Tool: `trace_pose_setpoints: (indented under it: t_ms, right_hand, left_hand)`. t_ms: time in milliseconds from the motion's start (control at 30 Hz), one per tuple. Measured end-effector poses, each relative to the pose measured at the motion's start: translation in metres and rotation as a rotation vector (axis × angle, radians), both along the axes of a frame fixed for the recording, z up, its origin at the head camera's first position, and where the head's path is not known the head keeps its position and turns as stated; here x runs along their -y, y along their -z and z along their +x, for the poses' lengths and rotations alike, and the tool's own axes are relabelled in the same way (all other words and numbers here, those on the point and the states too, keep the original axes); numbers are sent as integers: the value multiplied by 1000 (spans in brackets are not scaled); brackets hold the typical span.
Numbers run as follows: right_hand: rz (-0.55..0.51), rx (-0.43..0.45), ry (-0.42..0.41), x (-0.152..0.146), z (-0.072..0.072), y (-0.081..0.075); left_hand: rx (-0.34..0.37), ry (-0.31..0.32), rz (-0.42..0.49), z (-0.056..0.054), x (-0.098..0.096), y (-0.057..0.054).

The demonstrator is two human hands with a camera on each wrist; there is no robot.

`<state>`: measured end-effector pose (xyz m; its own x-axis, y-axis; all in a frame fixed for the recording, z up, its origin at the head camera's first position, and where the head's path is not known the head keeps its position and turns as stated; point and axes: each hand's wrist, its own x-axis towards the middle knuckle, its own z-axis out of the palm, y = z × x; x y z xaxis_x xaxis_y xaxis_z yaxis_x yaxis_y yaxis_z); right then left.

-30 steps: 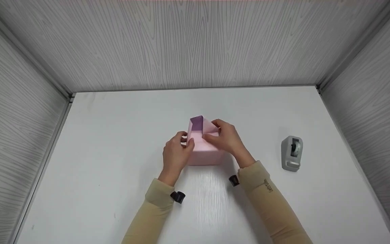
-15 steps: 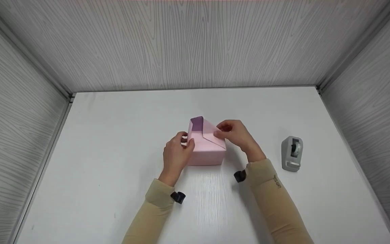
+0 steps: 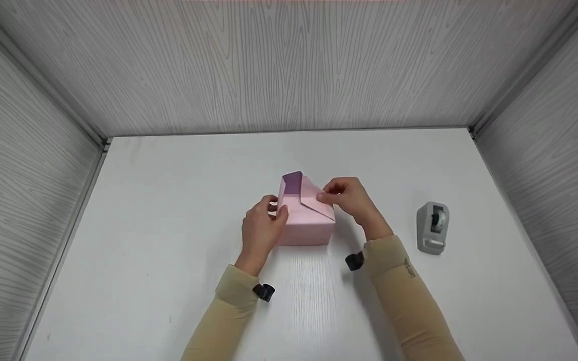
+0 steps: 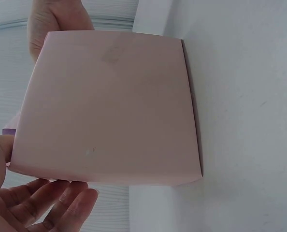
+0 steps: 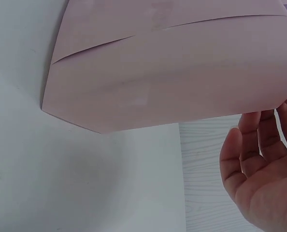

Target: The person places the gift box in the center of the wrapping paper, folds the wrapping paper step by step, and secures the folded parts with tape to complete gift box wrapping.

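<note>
A pink paper box [image 3: 306, 231] with a purple inside stands mid-table. A folded flap [image 3: 314, 203] lies across the right of its top, its slanting edge running to the near right corner. At the back left of the top, an opening shows the purple inside. My left hand [image 3: 261, 223] holds the box's left side, thumb on the top edge and fingers along the wall. With thumb and fingertips, my right hand [image 3: 354, 200] pinches the flap at the right edge. In the right wrist view, strips of clear tape [image 5: 134, 94] show on the box wall.
A grey tape dispenser [image 3: 432, 228] with a roll in it stands on the white table [image 3: 168, 200], right of my right hand. Grey wood-grain panels [image 3: 289, 65] close off the back and both sides.
My right hand has moved right, from the flap's inner tip to the box's right edge. The flap now lies further down, showing its whole slanting edge. The left hand stays put.
</note>
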<state>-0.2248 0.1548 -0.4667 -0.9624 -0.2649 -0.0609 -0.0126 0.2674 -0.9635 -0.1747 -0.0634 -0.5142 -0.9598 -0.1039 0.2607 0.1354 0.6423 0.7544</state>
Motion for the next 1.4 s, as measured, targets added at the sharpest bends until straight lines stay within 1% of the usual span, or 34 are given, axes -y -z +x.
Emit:
trace_pose_setpoints:
  t_ms: [133,233,400,533,633,733,933,1100,1267,1400]
  right_hand:
    - [-31,-15,-2,1,0,-1]
    - [-29,-31,1,2,0,-2]
    - [-49,-27,13,4,-1,-4]
    - [-64,-30,24,4,-10,8]
    - [-62,-38,32,4,-16,18]
    - [-69,-55,42,5,-18,21]
    - [-60,-91,70,11,-18,19]
    - [-49,-125,68,17,-18,14]
    - [-31,-117,74,20,-20,12]
    - [-42,-115,59,24,-21,8]
  left_hand:
    - [-10,1,3,0,0,0]
    - [-6,2,6,0,0,0]
    - [-5,9,2,1,0,0]
    - [-6,19,3,0,1,1]
    - [5,12,3,0,0,1]
    - [16,3,-1,0,0,0]
    - [26,2,0,-1,0,0]
    - [37,0,-1,-1,0,0]
    - [34,-2,1,-1,0,1]
    - [33,-2,-5,-1,-1,0]
